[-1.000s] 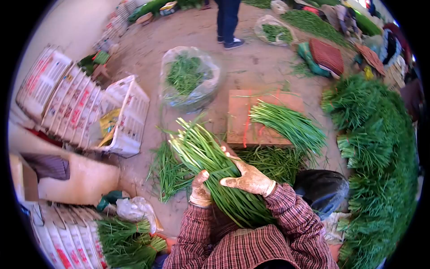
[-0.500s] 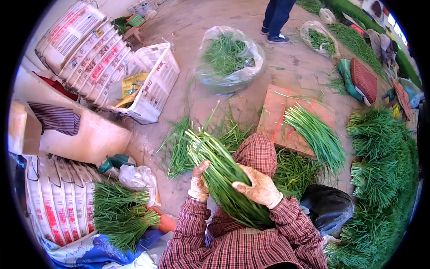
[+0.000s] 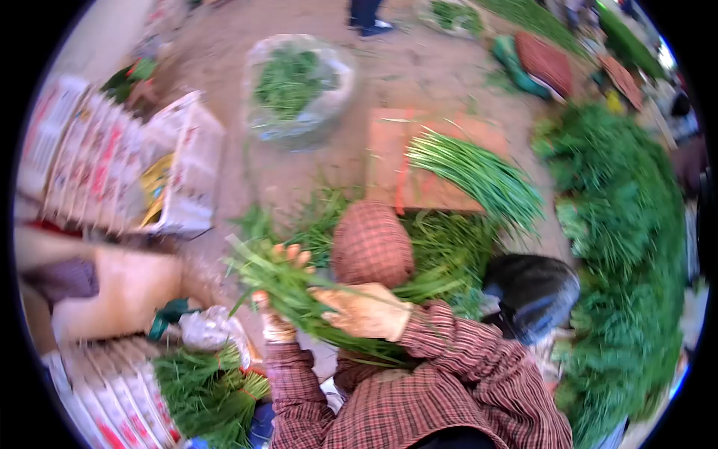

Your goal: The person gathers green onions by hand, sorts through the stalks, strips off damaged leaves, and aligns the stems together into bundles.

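Observation:
In front of my lap I hold a loose bundle of garlic chives, pale ends pointing up and to the left. My left hand, in a soiled light glove, is wrapped round the bundle from below, fingertips showing at its far side. Gloved too, my right hand grips the bundle nearer its leafy end. Beyond my knee, a second bunch of chives lies on a reddish-brown board with red string across it. Motion blurs the hands and leaves somewhat.
Tied bunches lie at lower left beside stacked white crates. More crates stand at upper left. A clear plastic bag of greens sits ahead. A long row of bunches lines the right. A person's legs show at the top.
My view has shifted, moving the surroundings left and up. The bundle has tilted flatter in my hands, and my right hand has slid closer to my left along it.

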{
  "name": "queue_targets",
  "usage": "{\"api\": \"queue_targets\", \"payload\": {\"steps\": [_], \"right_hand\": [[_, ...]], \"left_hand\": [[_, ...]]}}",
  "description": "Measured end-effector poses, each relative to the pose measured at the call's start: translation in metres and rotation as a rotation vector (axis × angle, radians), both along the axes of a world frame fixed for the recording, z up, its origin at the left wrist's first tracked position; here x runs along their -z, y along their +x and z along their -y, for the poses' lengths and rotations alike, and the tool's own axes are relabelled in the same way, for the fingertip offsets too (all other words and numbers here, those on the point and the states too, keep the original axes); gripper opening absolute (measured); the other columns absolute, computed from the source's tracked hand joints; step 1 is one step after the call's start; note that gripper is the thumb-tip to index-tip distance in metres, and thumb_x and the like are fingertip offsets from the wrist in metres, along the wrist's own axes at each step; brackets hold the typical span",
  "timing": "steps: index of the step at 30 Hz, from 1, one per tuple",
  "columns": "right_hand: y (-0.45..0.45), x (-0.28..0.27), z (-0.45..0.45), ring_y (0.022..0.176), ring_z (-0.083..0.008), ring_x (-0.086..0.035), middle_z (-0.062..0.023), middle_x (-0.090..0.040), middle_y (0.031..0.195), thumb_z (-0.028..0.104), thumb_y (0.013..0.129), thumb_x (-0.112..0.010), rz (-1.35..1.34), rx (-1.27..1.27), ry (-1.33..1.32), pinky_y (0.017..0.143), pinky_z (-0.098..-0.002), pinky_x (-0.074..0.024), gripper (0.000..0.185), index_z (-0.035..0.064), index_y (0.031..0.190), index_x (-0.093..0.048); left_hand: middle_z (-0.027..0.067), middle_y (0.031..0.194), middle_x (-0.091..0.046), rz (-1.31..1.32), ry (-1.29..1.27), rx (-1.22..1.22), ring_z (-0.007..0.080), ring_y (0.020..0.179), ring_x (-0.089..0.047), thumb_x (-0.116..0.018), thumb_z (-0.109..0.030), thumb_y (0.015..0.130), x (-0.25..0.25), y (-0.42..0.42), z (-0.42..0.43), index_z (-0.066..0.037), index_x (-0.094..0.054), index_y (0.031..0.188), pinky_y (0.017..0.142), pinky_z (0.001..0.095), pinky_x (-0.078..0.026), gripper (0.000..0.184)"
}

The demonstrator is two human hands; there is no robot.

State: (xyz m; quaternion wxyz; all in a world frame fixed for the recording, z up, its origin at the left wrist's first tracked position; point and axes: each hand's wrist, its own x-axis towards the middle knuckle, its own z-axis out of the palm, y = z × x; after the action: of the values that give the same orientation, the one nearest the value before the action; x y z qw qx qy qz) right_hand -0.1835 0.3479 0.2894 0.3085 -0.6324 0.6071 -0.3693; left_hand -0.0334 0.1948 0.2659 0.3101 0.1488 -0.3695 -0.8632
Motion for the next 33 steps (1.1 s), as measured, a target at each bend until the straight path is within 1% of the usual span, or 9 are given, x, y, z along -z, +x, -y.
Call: {"api": "queue_targets", "payload": {"steps": [4,7,15,17,19,20,24,28,33], "right_hand": [[0.024,0.031,0.021,0.096,-0.0256,-0.06,-0.0131,-0.061,0.105,0.02,0.094,-0.049,-0.169,-0.041,-0.253,0.085,-0.0357,-0.0517,0.033,0.0011,0.121,-0.051],[0.004,-0.019,0.016,0.108,-0.0231,-0.057,-0.0128,-0.058,0.118,0.016,0.094,-0.047,0.081,-0.179,0.211,0.093,-0.0329,-0.0503,0.033,-0.0009,0.122,-0.048],[0.026,0.015,0.02,0.091,-0.0372,-0.065,-0.0222,-0.063,0.094,0.022,0.095,-0.05,0.121,-0.226,0.181,0.083,-0.0442,-0.0511,0.035,0.0013,0.123,-0.05],[0.025,0.021,0.023,0.091,-0.0367,-0.065,-0.0207,-0.064,0.097,0.027,0.094,-0.053,0.005,-0.284,0.325,0.085,-0.044,-0.0511,0.037,0.0035,0.123,-0.051],[0.021,0.023,0.028,0.093,-0.035,-0.065,-0.0188,-0.064,0.1,0.033,0.095,-0.053,-0.23,-0.275,-0.339,0.084,-0.0425,-0.0523,0.044,0.0037,0.127,-0.05],[0.02,0.023,0.022,0.093,-0.0325,-0.065,-0.0172,-0.063,0.102,0.038,0.096,-0.052,0.199,-0.271,0.254,0.085,-0.0407,-0.053,0.052,0.0044,0.135,-0.047],[0.002,-0.028,0.003,0.105,-0.0305,-0.065,-0.0177,-0.064,0.117,0.042,0.096,-0.052,-0.039,-0.284,0.321,0.09,-0.0407,-0.0527,0.059,0.0017,0.139,-0.047],[-0.041,-0.012,-0.046,0.114,-0.0266,-0.064,-0.0138,-0.069,0.116,0.02,0.088,-0.073,0.404,0.234,-0.482,0.101,-0.0343,-0.0501,0.049,0.0006,0.13,-0.056],[-0.147,-0.001,-0.11,0.125,-0.0237,-0.055,-0.0143,-0.056,0.137,0.04,0.099,-0.058,0.537,0.571,0.26,0.106,-0.033,-0.0442,0.054,0.0086,0.142,-0.05]], "left_hand": [[0.0197,0.152,-0.037,-0.066,0.006,0.033,0.0324,0.136,-0.045,-0.082,-0.056,0.072,0.001,0.01,0.008,-0.004,-0.019,0.155,0.115,0.0499,-0.036,0.115],[0.0087,0.144,-0.049,0.0,-0.032,-0.057,0.0268,0.126,-0.055,-0.081,-0.054,0.074,0.009,0.025,0.008,-0.004,-0.02,0.154,0.113,0.0523,-0.037,0.113],[0.0204,0.156,-0.031,0.09,-0.156,0.009,0.0322,0.145,-0.031,-0.075,-0.067,0.073,-0.006,0.03,-0.011,-0.01,-0.008,0.158,0.123,0.0526,-0.014,0.122],[0.0094,0.14,-0.051,-0.013,0.0,0.042,0.0226,0.111,-0.062,-0.084,-0.046,0.074,-0.002,0.045,-0.01,-0.01,-0.011,0.157,0.12,0.047,-0.025,0.117],[0.0026,0.109,-0.06,-0.041,0.025,-0.139,0.0244,0.089,-0.064,-0.085,-0.036,0.076,0.0,0.05,-0.017,-0.009,-0.014,0.157,0.108,0.0476,-0.042,0.11],[0.0026,0.109,-0.06,-0.042,0.026,-0.141,0.0244,0.089,-0.064,-0.085,-0.036,0.076,0.001,0.05,-0.018,-0.009,-0.014,0.157,0.108,0.0476,-0.042,0.11],[0.001,0.102,-0.057,-0.115,0.071,-0.162,0.0217,0.084,-0.058,-0.08,-0.033,0.081,0.011,0.068,-0.014,-0.01,-0.019,0.154,0.097,0.0403,-0.045,0.097],[-0.0006,0.095,-0.055,-0.219,0.119,-0.147,0.0191,0.079,-0.053,-0.075,-0.03,0.086,0.021,0.074,-0.005,-0.01,-0.025,0.151,0.086,0.033,-0.049,0.085],[-0.0027,0.092,-0.055,-0.62,0.521,0.196,0.0119,0.077,-0.049,-0.065,-0.027,0.095,0.065,0.102,0.022,-0.009,-0.04,0.139,0.076,0.0273,-0.048,0.054]]}}
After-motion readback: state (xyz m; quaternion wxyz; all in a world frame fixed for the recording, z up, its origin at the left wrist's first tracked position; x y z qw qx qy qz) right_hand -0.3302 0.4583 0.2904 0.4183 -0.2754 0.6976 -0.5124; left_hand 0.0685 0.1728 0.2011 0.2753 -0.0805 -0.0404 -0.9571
